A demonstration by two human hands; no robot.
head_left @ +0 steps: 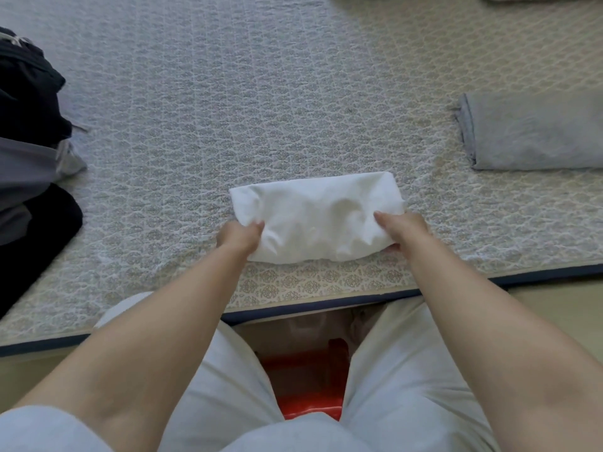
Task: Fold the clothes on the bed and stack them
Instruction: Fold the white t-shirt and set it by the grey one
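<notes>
Seen from above, looking down past pale trousered knees (235, 380) to a quilted, patterned bed cover (248, 102); a small white garment (316, 216), already folded into a compact oblong, lying on the cover near the front edge, directly ahead. Left hand (240, 237) gripping the oblong's near left corner, thumb on top and fingers tucked beneath; right hand (402, 230) gripping the near right end, thumb laid across the top and fingertips showing under the edge; both closed on the cloth, neither flat. Off to the right, well apart, a folded grey garment (535, 133) lying alone on the cover; at the far left, an unfolded heap of dark and grey clothes (31, 132) waiting.

Judged as the end of the fold, with the carry to the stack likely next. To do it well: keep both ends pinched through all the layers so nothing slips open; lift level, not by one end, or the middle will sag and spill; set down squarely on the grey piece with edges aligned; let go only once the cloth rests, then press flat along the top to smooth the puckers visible in the centre; beware of dragging across the quilting, which could snag the lower layer.
</notes>
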